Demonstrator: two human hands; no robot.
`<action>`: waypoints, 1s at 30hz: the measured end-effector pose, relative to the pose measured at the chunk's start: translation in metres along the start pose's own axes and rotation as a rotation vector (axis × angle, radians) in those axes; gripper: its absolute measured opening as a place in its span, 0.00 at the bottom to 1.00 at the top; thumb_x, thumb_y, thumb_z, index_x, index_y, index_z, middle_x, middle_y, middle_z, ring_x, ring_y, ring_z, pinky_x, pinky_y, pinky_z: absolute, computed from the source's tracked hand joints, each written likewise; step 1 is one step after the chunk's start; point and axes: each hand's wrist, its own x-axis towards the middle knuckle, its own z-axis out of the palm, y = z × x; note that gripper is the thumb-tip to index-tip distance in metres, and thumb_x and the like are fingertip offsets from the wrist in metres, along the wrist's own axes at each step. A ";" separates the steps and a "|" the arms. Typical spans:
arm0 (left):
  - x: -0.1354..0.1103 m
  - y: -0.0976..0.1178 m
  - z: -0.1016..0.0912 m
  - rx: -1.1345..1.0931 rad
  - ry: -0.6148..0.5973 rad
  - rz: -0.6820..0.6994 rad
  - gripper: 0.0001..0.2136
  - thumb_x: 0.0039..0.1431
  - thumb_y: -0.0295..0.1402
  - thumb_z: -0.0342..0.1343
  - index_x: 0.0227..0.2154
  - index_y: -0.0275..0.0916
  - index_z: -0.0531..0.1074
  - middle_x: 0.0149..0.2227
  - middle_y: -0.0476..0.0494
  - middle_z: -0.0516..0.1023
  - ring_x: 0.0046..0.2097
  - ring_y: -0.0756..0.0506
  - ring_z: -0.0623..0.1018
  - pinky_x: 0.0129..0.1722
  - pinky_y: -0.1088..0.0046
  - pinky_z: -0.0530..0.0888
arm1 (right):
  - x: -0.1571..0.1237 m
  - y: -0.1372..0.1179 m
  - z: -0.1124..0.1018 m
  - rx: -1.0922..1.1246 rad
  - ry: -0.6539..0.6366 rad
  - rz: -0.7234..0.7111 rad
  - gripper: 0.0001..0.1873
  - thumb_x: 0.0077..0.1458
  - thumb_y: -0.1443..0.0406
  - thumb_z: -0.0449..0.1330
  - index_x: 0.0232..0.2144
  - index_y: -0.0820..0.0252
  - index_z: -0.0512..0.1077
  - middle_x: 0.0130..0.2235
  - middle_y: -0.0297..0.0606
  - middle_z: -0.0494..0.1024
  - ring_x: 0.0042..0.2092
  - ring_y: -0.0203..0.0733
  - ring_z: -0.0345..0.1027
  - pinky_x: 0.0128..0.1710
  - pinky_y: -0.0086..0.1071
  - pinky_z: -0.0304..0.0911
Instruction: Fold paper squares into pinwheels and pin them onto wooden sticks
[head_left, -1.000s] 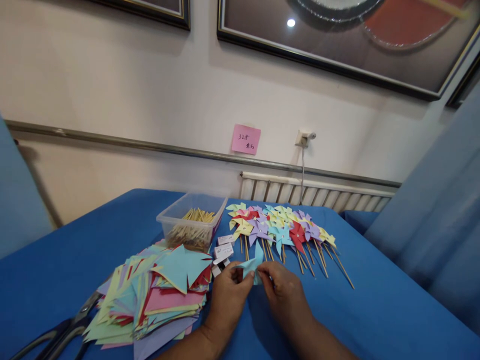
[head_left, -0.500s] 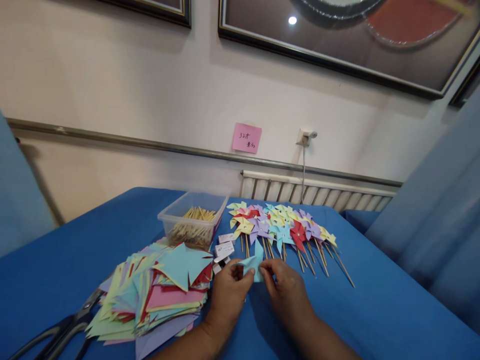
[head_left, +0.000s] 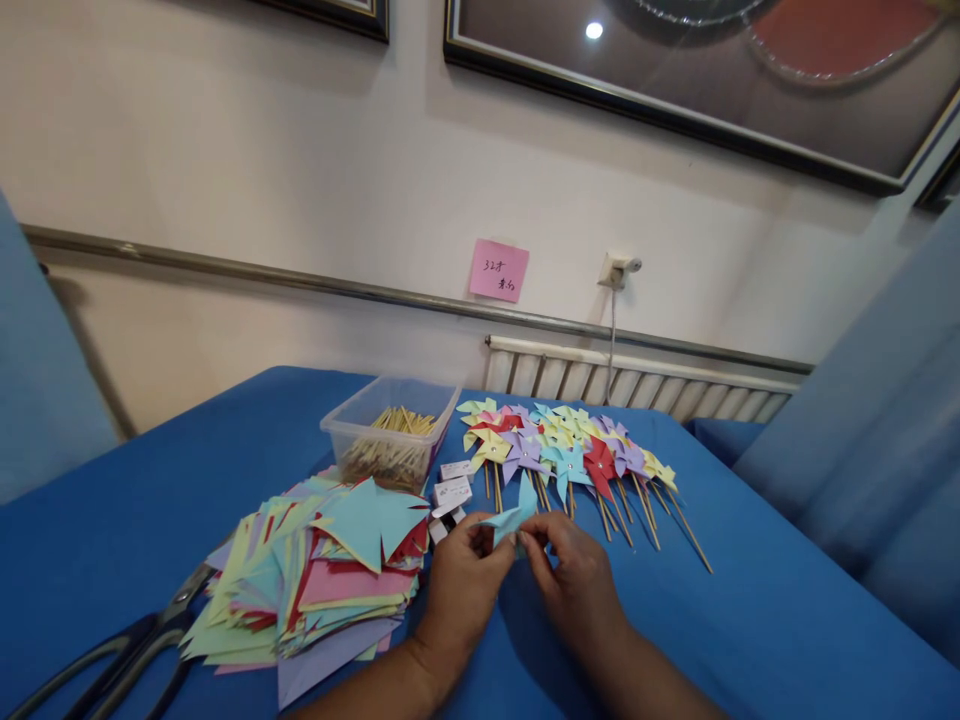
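Note:
A light blue paper pinwheel (head_left: 514,517), partly folded, is held between my two hands above the blue-covered table (head_left: 720,640). My left hand (head_left: 466,572) pinches its left side between thumb and fingers. On its right edge, the fingertips of my right hand (head_left: 568,562) are closed, close to the left thumb. One blade points up; the lower part is hidden behind my fingers. Left of my left hand lies a heap of coloured paper squares (head_left: 352,590) with slits cut in at their corners. Small white boxes (head_left: 452,494) stand just beyond that hand.
A clear plastic box (head_left: 352,440) of thin wooden sticks (head_left: 401,425) stands behind the paper heap. Finished pinwheels (head_left: 570,465) on sticks lie in rows at the back right. Black-handled scissors (head_left: 142,645) lie at the front left. A radiator (head_left: 574,372) runs along the wall.
My right hand has moved slightly left, closer to the left hand, and the paper's right side is now folded in more. The view has shifted a little.

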 end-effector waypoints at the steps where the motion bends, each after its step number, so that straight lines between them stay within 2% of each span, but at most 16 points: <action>1: 0.000 0.000 0.000 -0.013 -0.004 -0.004 0.06 0.43 0.34 0.58 0.25 0.37 0.73 0.22 0.51 0.73 0.28 0.47 0.73 0.29 0.75 0.68 | 0.000 0.000 0.000 0.003 0.001 0.003 0.06 0.56 0.69 0.54 0.33 0.57 0.71 0.29 0.34 0.76 0.30 0.37 0.70 0.31 0.28 0.62; 9: 0.000 0.001 0.000 -0.006 0.003 0.008 0.06 0.43 0.33 0.59 0.24 0.37 0.72 0.20 0.54 0.69 0.25 0.50 0.68 0.25 0.77 0.64 | 0.001 -0.002 -0.001 0.114 -0.005 0.085 0.06 0.57 0.68 0.54 0.32 0.58 0.71 0.29 0.33 0.74 0.30 0.36 0.68 0.31 0.27 0.61; 14: -0.002 0.009 0.001 0.006 0.018 -0.011 0.06 0.41 0.33 0.59 0.23 0.37 0.72 0.18 0.56 0.65 0.23 0.51 0.65 0.23 0.77 0.61 | 0.000 0.001 0.001 0.172 0.044 0.090 0.05 0.56 0.67 0.55 0.32 0.58 0.72 0.28 0.33 0.75 0.28 0.35 0.66 0.29 0.27 0.61; 23: -0.003 0.009 0.002 -0.023 0.007 -0.019 0.05 0.42 0.32 0.59 0.24 0.37 0.72 0.19 0.55 0.69 0.24 0.51 0.68 0.24 0.77 0.63 | -0.002 0.000 0.002 0.222 0.067 0.110 0.05 0.56 0.66 0.55 0.31 0.58 0.71 0.28 0.33 0.74 0.28 0.36 0.65 0.29 0.28 0.61; 30: -0.004 0.004 0.003 -0.049 -0.010 -0.032 0.06 0.43 0.32 0.59 0.26 0.36 0.72 0.21 0.53 0.72 0.26 0.49 0.71 0.27 0.76 0.66 | -0.002 0.000 0.004 0.300 0.068 0.177 0.05 0.56 0.65 0.55 0.31 0.58 0.71 0.28 0.34 0.74 0.29 0.36 0.66 0.30 0.27 0.62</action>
